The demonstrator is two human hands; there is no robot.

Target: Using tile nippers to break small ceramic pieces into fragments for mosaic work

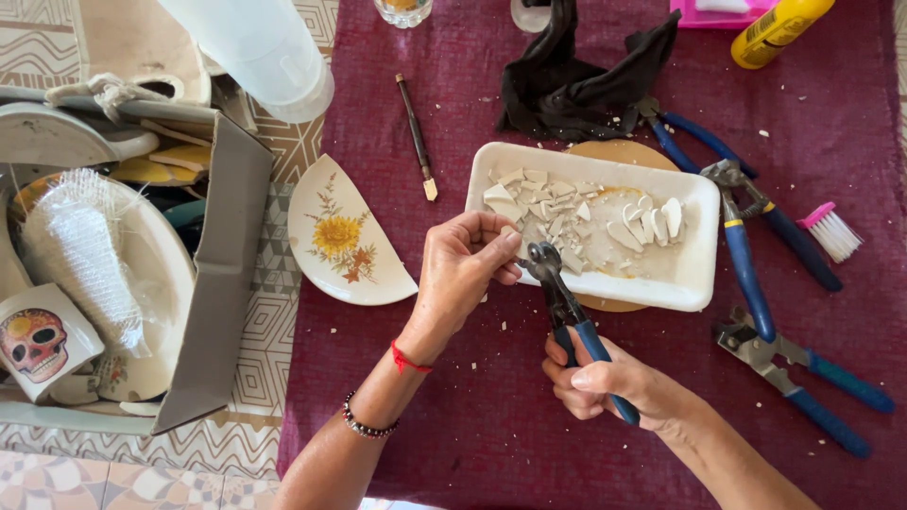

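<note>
— Nearest us, what are the two hands doing?

— Left hand (463,269) pinches a small pale ceramic shard (515,247) between thumb and curled fingers. Right hand (595,382) is closed round the blue handles of the wheeled tile nippers (562,297), whose jaws meet the shard just at the near rim of the white rectangular tray (694,236).

— And starting from the left edge?

— An open grey cardboard box (222,274) of crockery overhangs the maroon tablecloth's (472,416) left edge; a cream mug with a red-and-yellow skull picture (38,345) sits at its near corner. Next comes a broken half plate with a yellow flower print (345,236), then a thin dark brush (417,137).

— Any packaging?

— A yellow bottle with a dark label (779,28) at the far right corner, beside a pink box (713,11).

— Free room?

— Bare cloth along the near edge, speckled with chips. Right of the tray lie two more blue-handled pliers (746,255) and a pink-handled brush (831,231).
</note>
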